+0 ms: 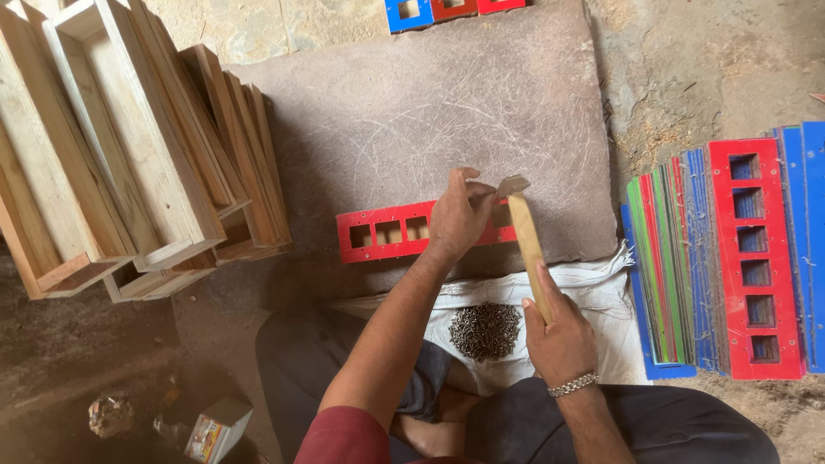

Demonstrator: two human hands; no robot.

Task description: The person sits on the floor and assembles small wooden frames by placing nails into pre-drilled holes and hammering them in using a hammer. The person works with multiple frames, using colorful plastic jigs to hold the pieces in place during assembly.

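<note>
The right hand (560, 339) is wrapped around the lower end of a hammer (526, 241) — fingers closed tight on the pale wooden handle, the small dark metal head poised up top, just beside the left hand (458, 215). That left hand pinches down with fingertips together on the red plastic panel (387, 232), apparently pinning something small there, though what sits between the fingers is too small to tell.

The panel lies flat across the near edge of a rough grey stone slab (412, 112), scratched pale all over. It looks thin, light and stiff, a long strip with square cut-outs — likely a bit slick on its face and liable to crack under a careless blow, so pressing it flat near the working spot seems the sound way to hold it. The hammer reads as light, its handle smooth; a low hold gives swing.

Between the knees, a heap of small dark nails (485, 330) rests on a white sack (593, 296). Right of that, a fanned stack of coloured panels (730, 258) — red, blue, green. Left, raw wooden boxes (129, 155), rough-sawn and open.
</note>
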